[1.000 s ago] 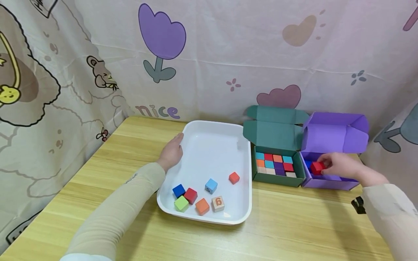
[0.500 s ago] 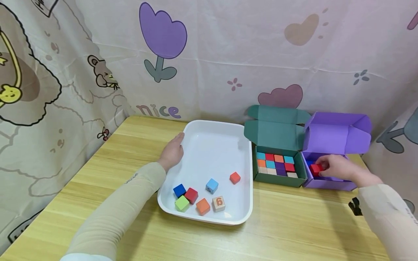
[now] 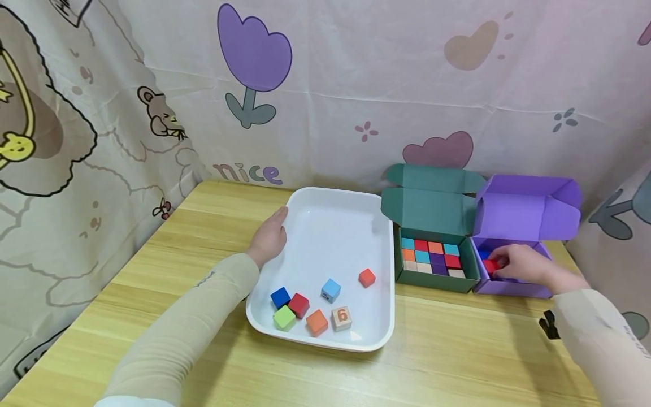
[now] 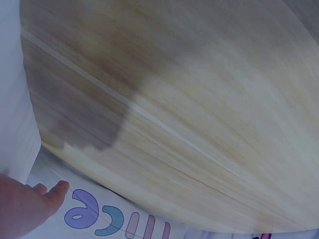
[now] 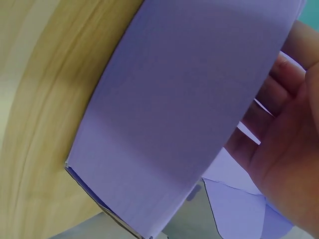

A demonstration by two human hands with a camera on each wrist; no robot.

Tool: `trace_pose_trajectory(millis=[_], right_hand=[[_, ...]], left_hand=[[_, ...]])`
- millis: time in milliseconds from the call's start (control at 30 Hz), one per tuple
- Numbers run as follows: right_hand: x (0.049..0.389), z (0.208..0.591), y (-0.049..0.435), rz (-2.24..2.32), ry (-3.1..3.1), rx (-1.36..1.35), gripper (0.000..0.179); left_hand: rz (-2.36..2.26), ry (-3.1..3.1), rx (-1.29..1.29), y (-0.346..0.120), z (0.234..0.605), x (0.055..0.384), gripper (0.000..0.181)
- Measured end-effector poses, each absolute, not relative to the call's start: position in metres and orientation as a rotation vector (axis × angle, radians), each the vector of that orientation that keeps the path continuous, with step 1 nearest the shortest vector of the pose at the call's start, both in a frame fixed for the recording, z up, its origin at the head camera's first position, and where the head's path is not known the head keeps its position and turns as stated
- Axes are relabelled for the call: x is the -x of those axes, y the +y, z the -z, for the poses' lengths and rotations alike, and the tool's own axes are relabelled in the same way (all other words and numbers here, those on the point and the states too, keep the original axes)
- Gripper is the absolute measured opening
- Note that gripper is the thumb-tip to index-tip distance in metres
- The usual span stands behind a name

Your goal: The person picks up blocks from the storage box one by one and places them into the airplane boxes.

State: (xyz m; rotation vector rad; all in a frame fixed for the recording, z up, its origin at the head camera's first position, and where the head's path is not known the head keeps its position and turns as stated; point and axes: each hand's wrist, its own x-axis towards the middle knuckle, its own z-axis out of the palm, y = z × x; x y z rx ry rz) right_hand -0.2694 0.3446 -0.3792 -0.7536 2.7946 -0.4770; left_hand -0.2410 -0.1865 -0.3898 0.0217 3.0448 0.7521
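Observation:
In the head view my right hand [image 3: 524,264] reaches down into the open purple box [image 3: 511,288], its fingers pinching a red cube [image 3: 490,266]. Beside that cube a blue one [image 3: 484,255] shows at the box's left end. From the right wrist view, the box's front wall [image 5: 164,109] hides the fingertips and the cube. My left hand [image 3: 268,238] holds the left rim of a white tray [image 3: 325,195]. Only part of this hand [image 4: 30,206] appears in the left wrist view.
Toward the tray's front lie several loose cubes, among them a light blue cube [image 3: 330,290], a green cube [image 3: 284,318] and a wooden cube marked 6 [image 3: 341,318]. Between tray and purple box stands an open green box [image 3: 437,281] with rows of cubes. A printed curtain [image 3: 335,73] hangs behind.
My right hand has moved slightly left and lower into the purple box, taking the red cube down with it. The left hand stays at the tray rim.

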Motion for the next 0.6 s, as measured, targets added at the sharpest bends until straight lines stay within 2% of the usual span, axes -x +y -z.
trace_pose_trajectory(millis=[267, 600], right_hand=[[0.264, 0.379, 0.337, 0.415, 2.848, 0.685, 0.026], [0.261, 0.383, 0.333, 0.432, 2.884, 0.726, 0.02]], left_hand=[[-0.75, 3.048, -0.025, -0.186, 0.391, 0.241, 0.051], [-0.769, 3.04, -0.016, -0.187, 0.391, 0.242, 0.051]])
